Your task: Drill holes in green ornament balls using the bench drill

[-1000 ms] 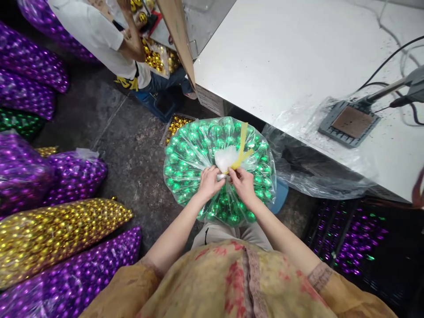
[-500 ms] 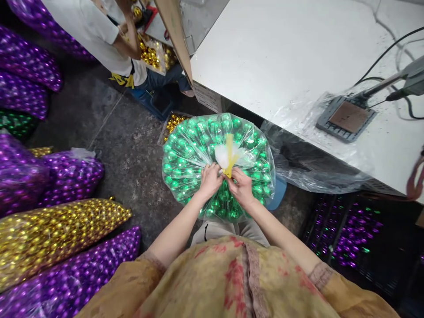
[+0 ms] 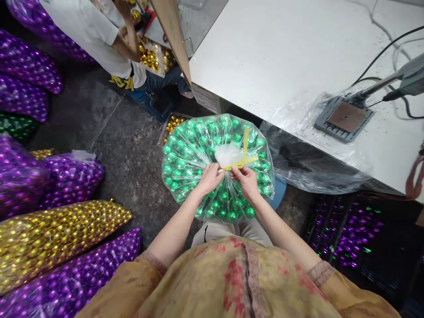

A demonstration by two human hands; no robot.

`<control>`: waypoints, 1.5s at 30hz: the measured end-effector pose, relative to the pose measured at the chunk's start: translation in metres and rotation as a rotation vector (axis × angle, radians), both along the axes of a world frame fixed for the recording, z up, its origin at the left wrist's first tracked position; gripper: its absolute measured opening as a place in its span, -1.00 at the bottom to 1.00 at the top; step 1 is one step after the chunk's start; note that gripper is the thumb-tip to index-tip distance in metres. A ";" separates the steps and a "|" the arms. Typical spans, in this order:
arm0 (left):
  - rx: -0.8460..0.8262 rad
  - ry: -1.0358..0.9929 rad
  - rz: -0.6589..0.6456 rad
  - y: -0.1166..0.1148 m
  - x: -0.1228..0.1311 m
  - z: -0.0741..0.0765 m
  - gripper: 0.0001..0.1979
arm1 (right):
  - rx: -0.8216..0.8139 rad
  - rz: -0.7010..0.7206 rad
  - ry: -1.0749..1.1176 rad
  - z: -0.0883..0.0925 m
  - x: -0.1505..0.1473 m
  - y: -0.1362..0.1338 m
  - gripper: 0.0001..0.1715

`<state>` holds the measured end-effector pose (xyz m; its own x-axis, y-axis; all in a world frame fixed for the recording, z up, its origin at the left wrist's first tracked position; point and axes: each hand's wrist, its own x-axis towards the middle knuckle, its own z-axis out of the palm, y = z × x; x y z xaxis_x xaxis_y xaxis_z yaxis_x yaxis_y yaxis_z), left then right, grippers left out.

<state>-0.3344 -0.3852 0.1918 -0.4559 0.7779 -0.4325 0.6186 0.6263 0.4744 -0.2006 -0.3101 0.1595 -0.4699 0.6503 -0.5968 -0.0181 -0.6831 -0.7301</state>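
The white table [image 3: 271,53] at one o'clock bears a grey stand [image 3: 345,118]; the floor [image 3: 135,163] carries a gold-filled bag [image 3: 62,234] at eight.

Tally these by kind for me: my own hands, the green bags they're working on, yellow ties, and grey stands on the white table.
Hands: 2, left hand and right hand
Green bag: 1
Yellow tie: 1
Grey stand: 1
Total: 5

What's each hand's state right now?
Left hand: closed, holding the gathered clear plastic bag of shiny green balls.
Right hand: closed, pinching the flat yellow strip.
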 end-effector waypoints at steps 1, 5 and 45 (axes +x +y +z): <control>0.031 -0.014 0.052 0.000 0.002 -0.002 -0.89 | -0.002 -0.022 0.008 0.001 0.000 -0.002 -0.50; 0.174 -0.029 0.288 0.000 0.010 -0.011 -0.88 | 0.009 -0.066 0.051 0.008 -0.003 -0.006 -0.56; -0.137 0.184 -0.088 0.012 0.007 -0.020 -0.76 | 0.998 0.137 -0.352 0.037 0.009 0.030 -0.67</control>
<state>-0.3273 -0.3730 0.1714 -0.4694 0.7580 -0.4528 0.7419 0.6167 0.2633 -0.1916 -0.2799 0.1966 -0.4812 0.8745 0.0604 0.3345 0.2469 -0.9095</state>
